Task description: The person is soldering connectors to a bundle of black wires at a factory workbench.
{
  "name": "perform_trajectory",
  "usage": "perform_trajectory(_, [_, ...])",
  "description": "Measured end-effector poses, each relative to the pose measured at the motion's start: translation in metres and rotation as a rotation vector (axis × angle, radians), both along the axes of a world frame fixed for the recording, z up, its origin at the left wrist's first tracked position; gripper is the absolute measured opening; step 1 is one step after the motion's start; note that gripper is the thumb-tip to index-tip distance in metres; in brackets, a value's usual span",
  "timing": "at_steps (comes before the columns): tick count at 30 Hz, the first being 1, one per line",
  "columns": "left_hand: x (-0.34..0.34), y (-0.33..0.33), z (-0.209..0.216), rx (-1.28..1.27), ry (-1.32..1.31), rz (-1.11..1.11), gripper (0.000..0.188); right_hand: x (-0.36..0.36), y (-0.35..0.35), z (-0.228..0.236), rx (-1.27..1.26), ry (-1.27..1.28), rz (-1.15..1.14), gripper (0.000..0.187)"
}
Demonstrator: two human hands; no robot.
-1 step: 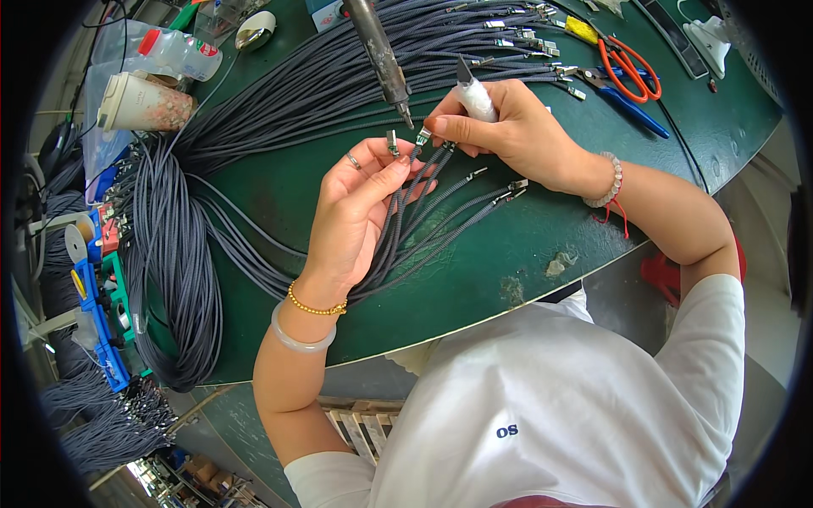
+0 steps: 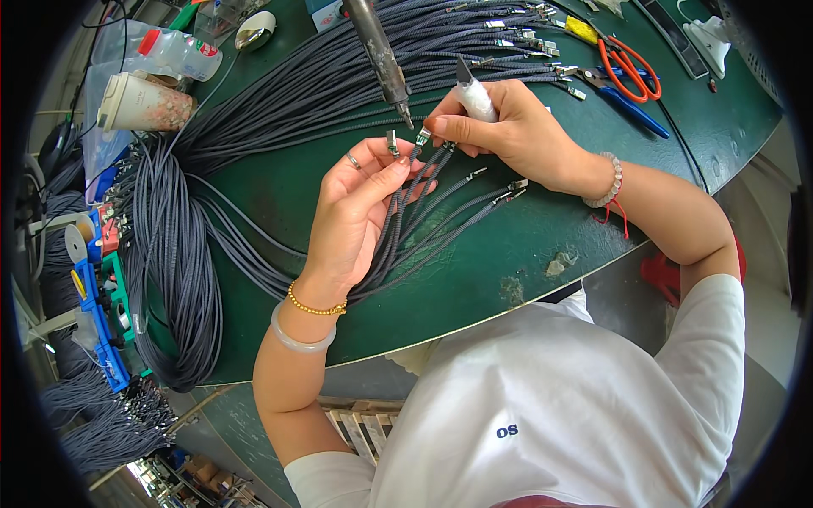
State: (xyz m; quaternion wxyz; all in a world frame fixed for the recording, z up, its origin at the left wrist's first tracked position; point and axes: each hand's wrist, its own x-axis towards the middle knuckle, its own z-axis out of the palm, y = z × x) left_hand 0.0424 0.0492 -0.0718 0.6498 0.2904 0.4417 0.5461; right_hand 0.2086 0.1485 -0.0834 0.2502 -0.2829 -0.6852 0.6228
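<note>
My left hand [image 2: 356, 199] is closed on several grey braided cables [image 2: 396, 216], holding them between thumb and fingers. Small metal connectors [image 2: 392, 142] stick up at the cable ends. My right hand [image 2: 517, 135] grips a tool with a white-wrapped handle [image 2: 477, 100] and a dark pointed tip, which points up and away from me. The right thumb and fingertips meet beside another metal connector [image 2: 423, 135], and whether they touch it I cannot tell. Just above both hands, the tip of a soldering iron [image 2: 385, 63] points down. More cable ends [image 2: 512, 191] lie to the right below my fingers.
A large cable bundle [image 2: 339, 76] spreads over the green table [image 2: 440, 305]. Orange-handled scissors [image 2: 625, 69] and blue-handled pliers [image 2: 631, 110] lie at the far right, near a phone [image 2: 671, 35]. At left stand a paper cup [image 2: 144, 103], a plastic bottle [image 2: 182, 54] and blue bins [image 2: 97, 326].
</note>
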Motion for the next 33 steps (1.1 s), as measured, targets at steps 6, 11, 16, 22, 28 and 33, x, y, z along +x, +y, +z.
perform_trajectory(6, [0.0038, -0.0003, -0.0014, 0.054, 0.119, -0.024, 0.024, 0.0007, 0.0006, 0.0007, 0.008, -0.007, -0.009, 0.021])
perform_trajectory(11, [0.0062, 0.0002, -0.0023, 0.059, 0.226, -0.040, 0.030, 0.0009, 0.0015, -0.0006, -0.019, 0.025, 0.000, 0.021])
perform_trajectory(16, [0.0091, -0.0018, -0.0034, 0.087, 0.269, 0.037, 0.035, 0.0009, 0.0002, 0.0023, -0.060, 0.049, 0.038, 0.022])
perform_trajectory(22, [0.0073, 0.0000, -0.0010, 0.083, 0.275, 0.005, 0.033, -0.0002, -0.0019, 0.0007, 0.059, 0.046, 0.094, 0.021])
perform_trajectory(28, [0.0066, 0.0026, 0.0037, -0.069, 0.145, 0.097, 0.034, -0.0006, -0.0023, -0.0005, 0.036, 0.037, 0.035, 0.020])
perform_trajectory(33, [0.0085, 0.0021, 0.0024, 0.029, 0.138, 0.122, 0.032, -0.0006, -0.0014, 0.0029, 0.050, 0.003, 0.044, 0.021])
